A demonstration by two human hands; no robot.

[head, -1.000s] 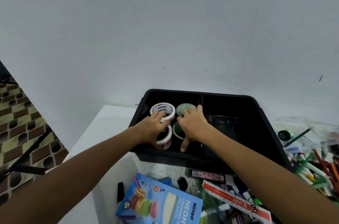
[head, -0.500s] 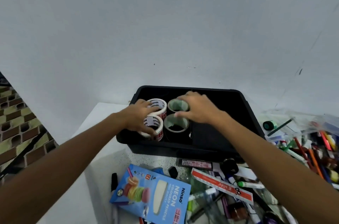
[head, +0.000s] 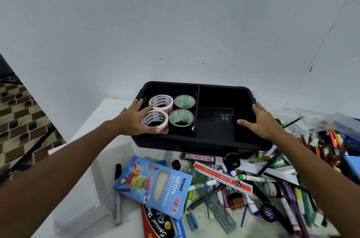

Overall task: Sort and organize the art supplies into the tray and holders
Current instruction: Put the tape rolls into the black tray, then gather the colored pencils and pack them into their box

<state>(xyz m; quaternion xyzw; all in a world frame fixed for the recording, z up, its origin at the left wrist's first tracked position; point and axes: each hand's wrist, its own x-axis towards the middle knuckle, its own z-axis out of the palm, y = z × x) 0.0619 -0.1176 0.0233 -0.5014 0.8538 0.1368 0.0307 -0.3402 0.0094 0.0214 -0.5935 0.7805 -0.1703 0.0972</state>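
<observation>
White desk against a wall, w/ black tray at the back; divider splits it into L & R compartments. L compartment holds 4 tape rolls: 2 white on the left, 2 dark beside them. R compartment bare. Left hand grips tray's L rim, thumb touching the near white roll; right hand holds the R rim, thumb inside. Pencil box, ruler & loose markers lie on desk in front of the tray.
</observation>
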